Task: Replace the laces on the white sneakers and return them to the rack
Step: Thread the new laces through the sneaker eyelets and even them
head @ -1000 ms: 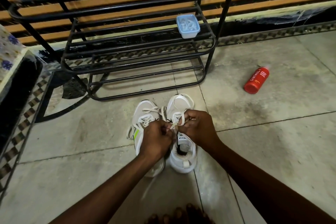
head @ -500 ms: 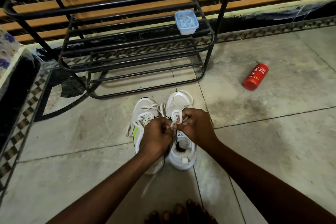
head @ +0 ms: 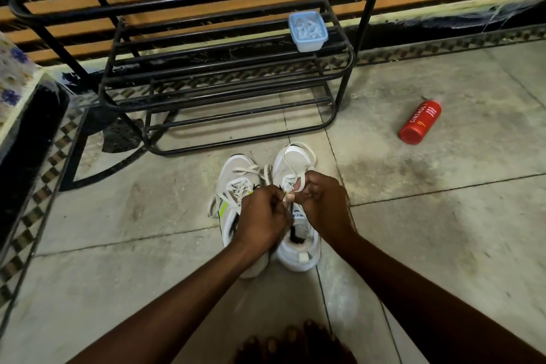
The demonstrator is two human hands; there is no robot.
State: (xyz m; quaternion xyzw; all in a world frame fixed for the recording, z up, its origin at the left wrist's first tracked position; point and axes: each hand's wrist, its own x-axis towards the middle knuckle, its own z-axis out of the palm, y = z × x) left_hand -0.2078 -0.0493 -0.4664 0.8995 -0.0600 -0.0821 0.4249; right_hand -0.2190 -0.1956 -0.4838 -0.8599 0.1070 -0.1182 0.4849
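Observation:
Two white sneakers stand side by side on the tiled floor, toes toward the rack. The left sneaker [head: 236, 174] has a neon-yellow streak and loosely threaded white laces. Over the right sneaker [head: 298, 251] both my hands work. My left hand [head: 261, 220] pinches one end of its white lace [head: 298, 156]. My right hand [head: 323, 201] pinches the other strand, which loops forward over the toe. The hands hide the eyelets of the right sneaker. The black metal shoe rack [head: 224, 80] stands just beyond the sneakers.
A pale blue lidded plastic box [head: 308, 31] sits on the rack's middle shelf at its right end. A red bottle [head: 420, 122] lies on the floor to the right. A dark cabinet with a flowered cloth [head: 14, 91] stands at the left. My toes [head: 292, 343] show at the bottom.
My hands stay on the right sneaker's lace and have shifted slightly; the right hand's strand is drawn a little tighter over the toe. The sneakers have not moved.

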